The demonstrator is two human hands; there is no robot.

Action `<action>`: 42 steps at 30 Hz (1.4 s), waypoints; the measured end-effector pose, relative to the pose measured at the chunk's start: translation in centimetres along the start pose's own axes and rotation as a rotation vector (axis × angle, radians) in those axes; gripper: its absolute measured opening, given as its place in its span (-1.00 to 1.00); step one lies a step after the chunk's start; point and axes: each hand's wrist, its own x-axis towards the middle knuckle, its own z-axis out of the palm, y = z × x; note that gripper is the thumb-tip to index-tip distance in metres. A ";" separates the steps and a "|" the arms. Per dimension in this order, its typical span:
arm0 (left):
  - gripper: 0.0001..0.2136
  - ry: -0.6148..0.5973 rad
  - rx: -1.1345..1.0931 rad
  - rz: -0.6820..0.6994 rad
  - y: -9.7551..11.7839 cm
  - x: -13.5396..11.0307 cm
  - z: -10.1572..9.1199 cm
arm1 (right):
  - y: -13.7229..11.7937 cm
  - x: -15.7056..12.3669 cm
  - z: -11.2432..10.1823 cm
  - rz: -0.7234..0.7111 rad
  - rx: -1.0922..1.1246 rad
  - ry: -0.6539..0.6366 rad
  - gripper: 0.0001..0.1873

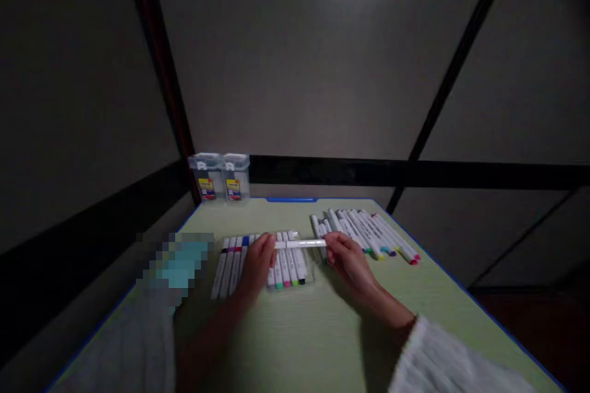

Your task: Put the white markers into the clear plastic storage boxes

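a white marker (302, 244) lies level in the air, above the right part of a row of markers (286, 267). the left hand (259, 261) grips its left end and the right hand (345, 252) pinches its right end, both closed on it. the row has a clear tray (310, 285) showing at its right edge. if either pinch loosens, the marker could tip and drop onto the row; a low wrist could also nudge the row out of line. to the right, loose markers (362, 230) lie side by side, some overlapping. all this rests on a pale green table (299, 344) with blue edging. two clear lidded boxes (236, 181) stand at the far left corner. dim grey walls (295, 73) with dark strips surround it.
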 end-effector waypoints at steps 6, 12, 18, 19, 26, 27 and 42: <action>-0.67 0.002 -0.040 -0.024 -0.2 -0.1 0.2 | -0.3 -0.2 0.2 0.024 0.012 -0.008 -0.76; -0.68 0.041 -0.100 -0.042 0.4 -0.1 0.3 | -0.2 -0.2 0.1 0.022 -0.011 -0.031 -0.80; -0.78 0.112 -0.229 0.003 0.2 0.3 0.2 | 0.0 -0.2 0.0 0.027 -0.101 -0.042 -0.79; -0.80 0.119 -0.250 0.009 0.0 0.5 0.2 | -0.1 -0.3 0.1 0.027 -0.116 -0.058 -0.79; -0.75 0.229 -0.283 -0.037 -0.5 0.9 -0.2 | -0.3 -1.6 0.8 -0.004 -0.271 -0.353 -0.79; -0.74 0.236 -0.292 -0.037 -0.5 0.9 -0.3 | -0.3 -1.8 0.9 -0.022 -0.303 -0.412 -0.78; -0.82 0.186 -0.243 0.017 0.0 0.6 0.0 | -0.8 -3.3 0.6 -0.521 -0.922 -0.828 -0.73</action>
